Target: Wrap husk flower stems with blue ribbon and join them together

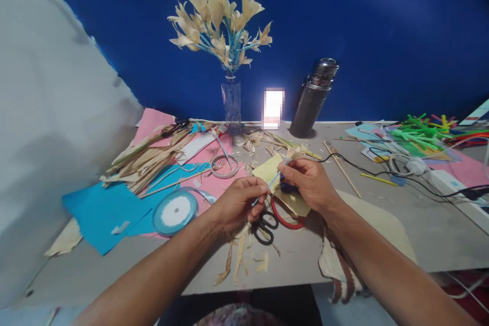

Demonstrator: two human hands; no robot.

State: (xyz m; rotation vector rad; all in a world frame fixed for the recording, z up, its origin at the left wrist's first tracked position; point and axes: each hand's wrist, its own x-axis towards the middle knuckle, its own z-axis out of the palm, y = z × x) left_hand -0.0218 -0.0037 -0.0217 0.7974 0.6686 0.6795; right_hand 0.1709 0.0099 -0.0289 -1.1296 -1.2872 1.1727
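Pinching the lower end of a thin blue stick between thumb and forefinger, the left hand is curled shut just above the bench. The right hand closes its fingertips on the upper end, so the stick slants up and to the right, spanning the small gap between the two hands.

The stick's very ends are covered by the fingers. Pale husk bits show at the top near the right fingertips, but whether they are fixed to the stick cannot be made out. A dark blue thing under the right hand is mostly hidden. What shows of the stick is pale blue, straight and very slim.

Husk scraps lie at the near edge of the bench, below the left hand. Black-handled scissors and a red ring sit just under the hands. A ribbon spool rests on blue paper to the left, with a heap of dried husk strips beyond it. Farther back stand a clear bottle holding husk flowers on blue stems, and — to its right — a steel flask.
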